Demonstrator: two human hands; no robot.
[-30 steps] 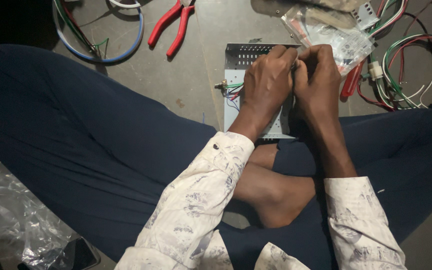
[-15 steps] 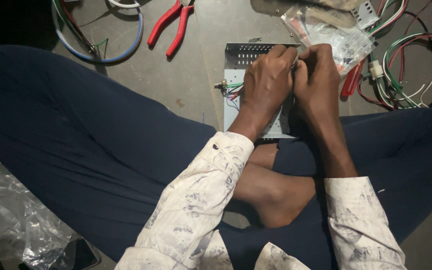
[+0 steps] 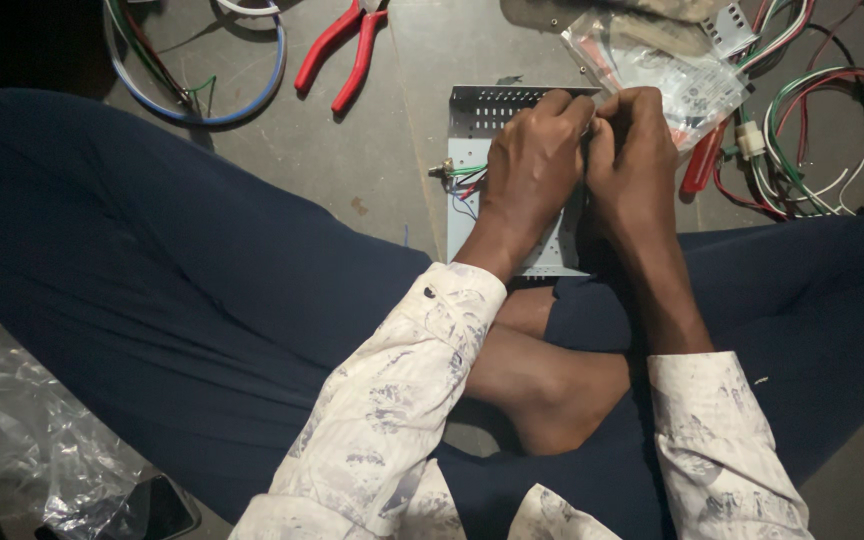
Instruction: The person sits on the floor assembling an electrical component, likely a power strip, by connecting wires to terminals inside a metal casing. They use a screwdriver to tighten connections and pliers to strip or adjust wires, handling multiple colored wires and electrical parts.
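both hands press together over a perforated grey metal box [image 3: 472, 130] on the floor between the knees. the left hand [image 3: 532, 165] and right hand [image 3: 637, 160] curl closed, pinching something too small to tell. red pliers [image 3: 340, 50] lie well apart; a wire tangle [image 3: 802, 140] crowds the box's right edge.

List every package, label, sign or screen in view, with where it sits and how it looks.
Clear plastic bag: on the floor above the right hand, flat, see-through, with a white printed label and red parts inside.
Crumpled clear plastic wrap: bottom left, shiny, shapeless.
Dark phone-like slab: bottom left edge, glossy black, screen unlit.
No signs.
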